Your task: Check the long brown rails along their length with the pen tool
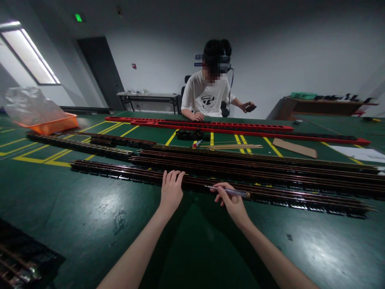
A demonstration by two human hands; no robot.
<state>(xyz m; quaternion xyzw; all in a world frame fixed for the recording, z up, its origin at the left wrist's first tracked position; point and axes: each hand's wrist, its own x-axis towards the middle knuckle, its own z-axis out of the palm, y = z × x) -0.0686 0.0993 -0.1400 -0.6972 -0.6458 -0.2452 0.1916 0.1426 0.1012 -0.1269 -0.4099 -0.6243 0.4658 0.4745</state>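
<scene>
My left hand (172, 192) rests on the nearest long black strip (114, 168), its fingers stretched over the top and holding nothing. Thin copper-coloured rods run along this strip. To the right, my right hand (233, 205) is closed round a small screwdriver (237, 193) with a see-through handle. Its thin metal tip points left, over or at the strip; contact I cannot make out. More black strips with rods (258, 164) lie side by side just behind.
Across the green table (90, 233), a person (207, 94) sits by long red trays (240, 129). An orange basket (54, 124) with a plastic bag stands at left. Cardboard (294, 148) and white paper (357, 153) lie at right. Another dark strip (24, 261) occupies the near left corner.
</scene>
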